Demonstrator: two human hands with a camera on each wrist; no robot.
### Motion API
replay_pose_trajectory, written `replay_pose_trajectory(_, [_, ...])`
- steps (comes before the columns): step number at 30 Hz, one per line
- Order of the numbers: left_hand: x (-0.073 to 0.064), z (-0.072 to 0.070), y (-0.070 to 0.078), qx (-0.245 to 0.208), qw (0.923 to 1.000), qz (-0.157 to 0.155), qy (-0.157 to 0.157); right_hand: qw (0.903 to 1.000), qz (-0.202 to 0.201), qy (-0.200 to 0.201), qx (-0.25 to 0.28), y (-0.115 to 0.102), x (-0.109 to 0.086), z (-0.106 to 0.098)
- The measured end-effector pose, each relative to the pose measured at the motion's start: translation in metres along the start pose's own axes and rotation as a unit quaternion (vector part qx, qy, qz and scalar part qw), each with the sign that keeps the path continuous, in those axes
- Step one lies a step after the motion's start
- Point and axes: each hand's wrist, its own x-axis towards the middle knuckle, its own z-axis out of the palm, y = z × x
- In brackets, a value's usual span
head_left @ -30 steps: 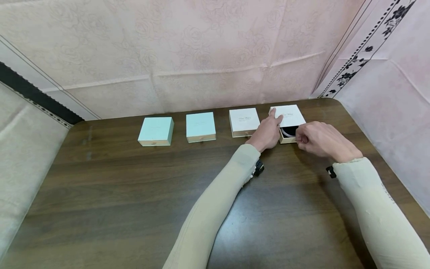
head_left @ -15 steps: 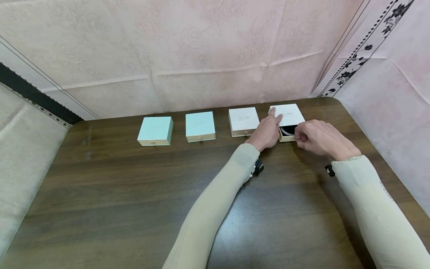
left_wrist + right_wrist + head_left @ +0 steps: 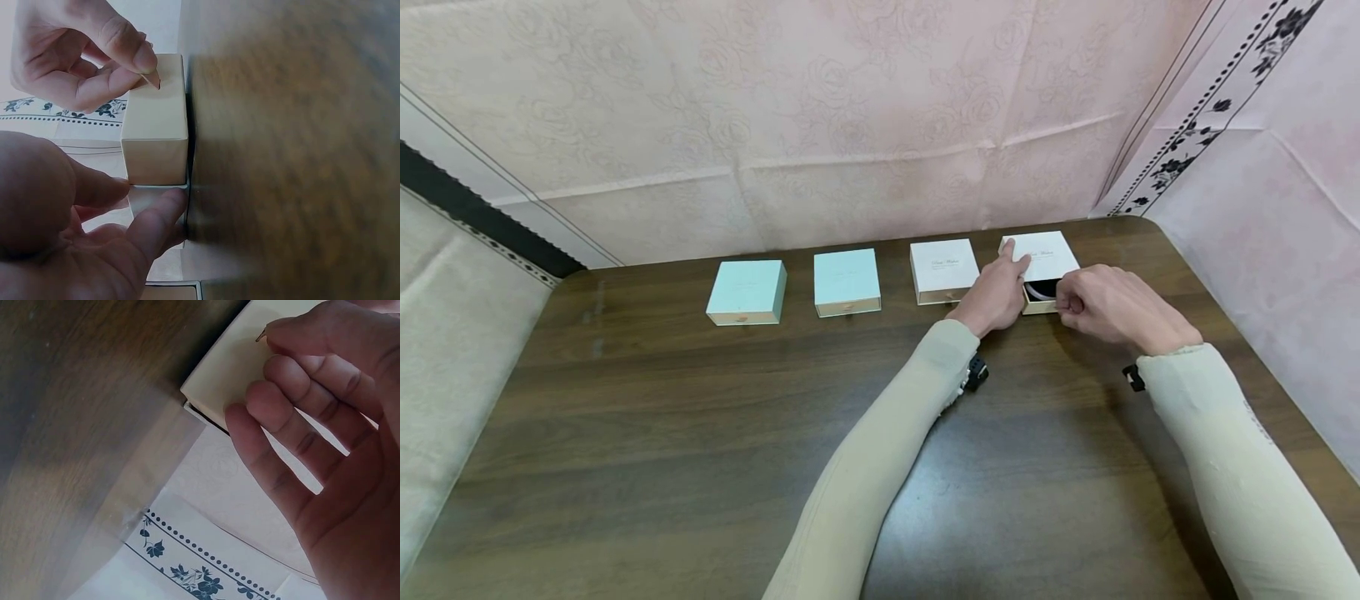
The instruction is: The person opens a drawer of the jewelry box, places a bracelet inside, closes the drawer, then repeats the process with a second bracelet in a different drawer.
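At the right end of a row stands a white drawer box [image 3: 1043, 255], its cream drawer [image 3: 1040, 307] partly out. Inside the drawer, a pale curved item [image 3: 1041, 292] lies on black lining, partly hidden by my right hand. My left hand [image 3: 996, 292] grips the box's outer sleeve; in the left wrist view its fingers lie along the sleeve [image 3: 144, 199]. With thumb and index finger, my right hand [image 3: 1112, 307] pinches the small pull tab [image 3: 152, 79] on the drawer front. The right wrist view shows the remaining fingers curled near the drawer front [image 3: 228, 369].
Left of the gripped box stand another white drawer box [image 3: 945, 268] and two mint-green ones, the nearer mint box [image 3: 847, 279] and the far-left mint box [image 3: 747, 287], all shut. Pale patterned cloth [image 3: 850, 125] hangs behind the brown wooden table [image 3: 700, 450].
The drawer has slid slightly back into its sleeve, and my right hand has moved a little away from me with it. My left hand stays on the box.
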Motion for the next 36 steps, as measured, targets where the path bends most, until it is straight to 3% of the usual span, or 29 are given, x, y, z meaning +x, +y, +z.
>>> replay_pose_trajectory(36, [-0.0017, 0.0005, -0.0004, -0.013, 0.9998, 0.006, 0.016, 0.9999, 0.005, -0.005, 0.01, 0.0028, 0.0081, -0.0009])
